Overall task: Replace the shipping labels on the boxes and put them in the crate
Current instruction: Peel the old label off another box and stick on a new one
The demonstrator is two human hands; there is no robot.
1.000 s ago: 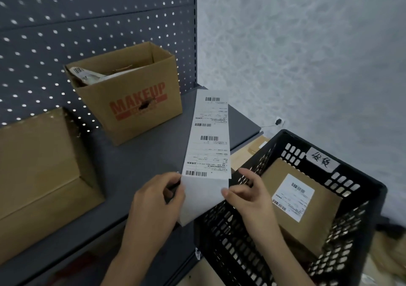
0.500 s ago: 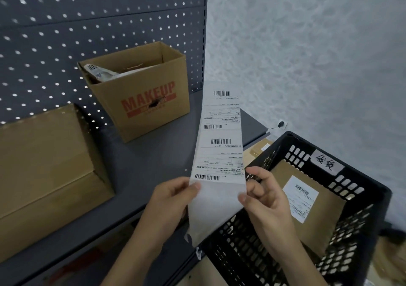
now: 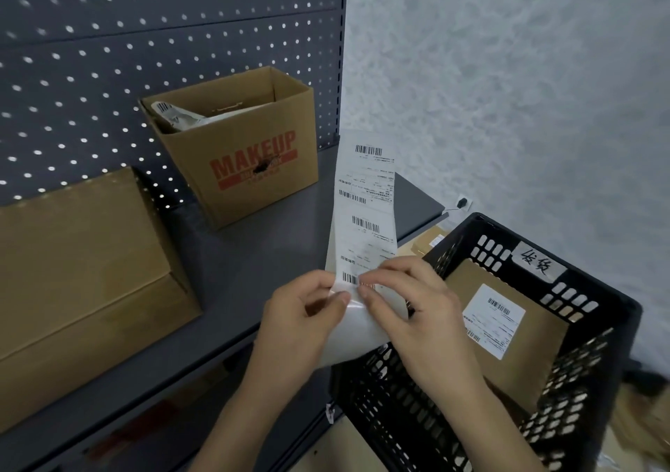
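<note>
White label strip (image 3: 364, 203) stands upright in front of me, above the edge of the grey shelf (image 3: 261, 261). It carries several printed labels with barcodes, one over the other. Its lower part is blank and glossy and bends toward me.

I see the left hand (image 3: 301, 326) at the left side of this blank part. The thumb lies on the front and the curled fingers are behind, so it pinches the strip there. The right hand (image 3: 417, 312) comes from the right. Its fingers are bent, and the fingertips (image 3: 366, 290) pinch the bottom edge of the lowest label, just beside a barcode. Both hands are closed on the strip and nearly touch each other.

Below and to the right stands the black crate (image 3: 384, 399), beside the shelf edge. One brown box (image 3: 536, 355) lies tilted inside it, with a white shipping label (image 3: 493, 321) on its upper face. A white tag (image 3: 540, 261) with handwriting sticks on the far rim of the crate.

On the shelf, an open carton (image 3: 246, 177) printed MAKEUP stands against the pegboard (image 3: 145, 36), and crumpled papers (image 3: 177, 116) lie inside it. A large plain carton (image 3: 79, 272) stands at the left, apart from it. Behind the crate, under the shelf, more cardboard (image 3: 427, 243) shows, but I cannot tell what it is.
</note>
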